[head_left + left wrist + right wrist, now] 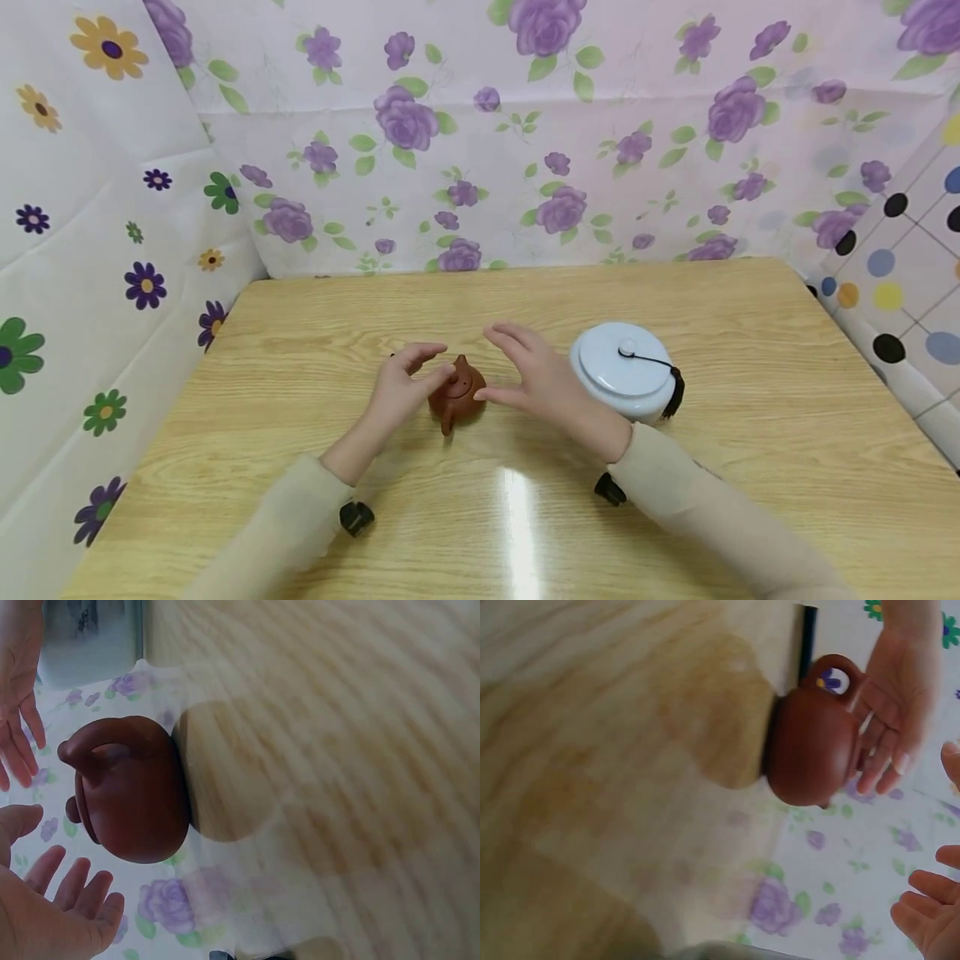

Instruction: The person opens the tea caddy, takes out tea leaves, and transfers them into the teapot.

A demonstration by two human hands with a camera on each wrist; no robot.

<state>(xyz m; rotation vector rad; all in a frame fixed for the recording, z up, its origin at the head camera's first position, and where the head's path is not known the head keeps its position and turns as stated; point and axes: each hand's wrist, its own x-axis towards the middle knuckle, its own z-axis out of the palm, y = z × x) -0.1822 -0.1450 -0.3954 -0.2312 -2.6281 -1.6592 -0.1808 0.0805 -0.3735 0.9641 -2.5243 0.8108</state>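
Note:
A small reddish-brown clay teapot [463,403] stands upright on the wooden table, its lid on, its spout toward the back and its handle toward the person. Close by its left side is my left hand [405,385], fingers spread and loosely bent, thumb over the lid area in the head view. To the right, my right hand [542,373] hovers with thumb and fingers apart, thumb tip near the pot's side. In the left wrist view, a gap shows between the left hand [56,919] and the teapot [139,799]. Neither hand grips anything.
A pale blue-white lidded jar [611,367] with a black tassel [677,393] stands right of the teapot, beside the right forearm. A dark slim object [808,641] lies beyond the teapot, mostly hidden by the left hand in the head view. Floral cloth [465,150] hangs behind the table.

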